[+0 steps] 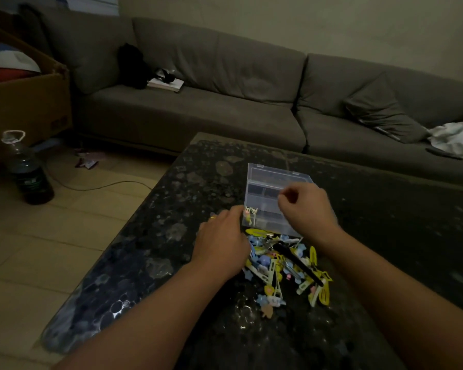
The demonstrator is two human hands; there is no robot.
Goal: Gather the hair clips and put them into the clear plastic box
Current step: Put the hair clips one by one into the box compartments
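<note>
A clear plastic box (265, 193) stands open on the dark patterned table (171, 209), its lid tipped back. A few clips (249, 215) sit in its near left corner. A heap of yellow, blue and white hair clips (284, 268) with a long black clip (297, 260) lies just in front of the box. My left hand (219, 244) rests at the heap's left edge, fingers reaching to the box's left corner. Over the box's right half hovers my right hand (305, 206), fingers curled with thumb and forefinger pinched; whether it holds a clip is hidden.
A long grey sofa (225, 102) runs behind the table, with a cushion, white cloth and black items on it. A cardboard box (24, 102) and a dark bottle (30, 172) stand on the tiled floor at left, with a cable nearby.
</note>
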